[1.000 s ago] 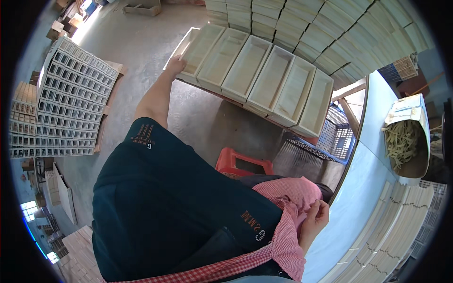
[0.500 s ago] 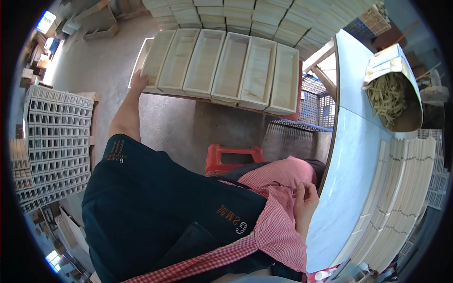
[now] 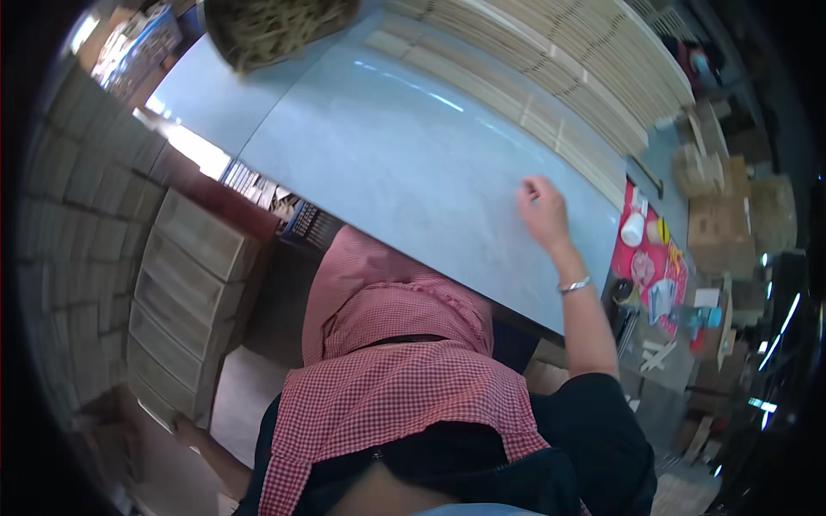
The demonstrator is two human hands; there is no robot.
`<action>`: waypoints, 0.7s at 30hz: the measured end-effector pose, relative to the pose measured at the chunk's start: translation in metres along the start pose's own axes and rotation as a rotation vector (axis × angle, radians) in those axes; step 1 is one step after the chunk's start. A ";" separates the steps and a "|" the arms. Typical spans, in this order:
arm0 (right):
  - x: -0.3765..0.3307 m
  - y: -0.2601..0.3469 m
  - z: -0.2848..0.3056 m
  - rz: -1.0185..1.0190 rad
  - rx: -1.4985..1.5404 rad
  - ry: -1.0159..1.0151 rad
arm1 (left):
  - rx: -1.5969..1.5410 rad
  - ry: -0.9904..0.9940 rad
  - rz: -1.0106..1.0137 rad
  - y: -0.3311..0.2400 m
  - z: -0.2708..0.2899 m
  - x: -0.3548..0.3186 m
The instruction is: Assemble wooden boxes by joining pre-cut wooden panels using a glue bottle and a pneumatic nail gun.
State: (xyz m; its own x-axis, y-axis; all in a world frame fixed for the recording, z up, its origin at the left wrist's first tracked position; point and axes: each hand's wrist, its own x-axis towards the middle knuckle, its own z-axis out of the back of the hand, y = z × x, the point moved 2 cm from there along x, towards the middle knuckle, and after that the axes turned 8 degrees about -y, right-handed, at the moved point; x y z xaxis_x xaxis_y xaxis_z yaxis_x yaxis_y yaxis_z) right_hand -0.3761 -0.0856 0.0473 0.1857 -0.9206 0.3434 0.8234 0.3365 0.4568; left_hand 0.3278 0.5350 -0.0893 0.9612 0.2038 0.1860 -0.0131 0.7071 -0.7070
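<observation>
Right hand [image 3: 542, 211] rests on the bare grey bench [image 3: 404, 163], fingers curled loosely, gripping nothing, as if bracing. Left hand [image 3: 185, 427] hangs low by the pale trays [image 3: 185, 284] at the floor; its grip is too blurred to tell. Wooden slats [image 3: 551, 77] line the bench's far edge.

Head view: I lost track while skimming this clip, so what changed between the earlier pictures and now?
The view swung from the floor to the grey table. The right hand rose from the lap onto the tabletop, fingers curled. The left hand keeps hold of the cream tray stack, still at the person's left.
</observation>
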 end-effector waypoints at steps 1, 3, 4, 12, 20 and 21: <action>0.007 -0.039 0.012 -0.003 -0.171 -0.056 | -0.024 0.085 -0.038 -0.036 -0.018 -0.040; 0.022 -0.112 0.034 -0.006 -0.403 -0.118 | -0.051 0.226 -0.118 -0.117 -0.048 -0.095; 0.032 -0.135 0.041 0.005 -0.469 -0.130 | -0.058 0.287 -0.150 -0.127 -0.050 -0.094; 0.064 -0.191 0.069 -0.207 -0.499 0.249 | -0.487 0.689 -0.286 -0.366 -0.168 -0.220; 0.047 -0.180 0.077 -0.109 -0.281 0.131 | -0.552 0.906 -1.396 -0.571 -0.230 -0.398; 0.046 -0.173 0.083 -0.111 -0.319 0.204 | -0.547 0.815 -1.589 -0.588 -0.234 -0.415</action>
State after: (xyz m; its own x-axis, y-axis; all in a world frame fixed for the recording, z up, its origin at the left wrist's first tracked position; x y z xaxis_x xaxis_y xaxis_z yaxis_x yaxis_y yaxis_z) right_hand -0.5542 -0.1699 0.0524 0.1624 -0.9792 0.1217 0.9638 0.1838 0.1930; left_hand 0.0012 -0.1239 0.0897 -0.1353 -0.7935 0.5934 0.8330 -0.4153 -0.3655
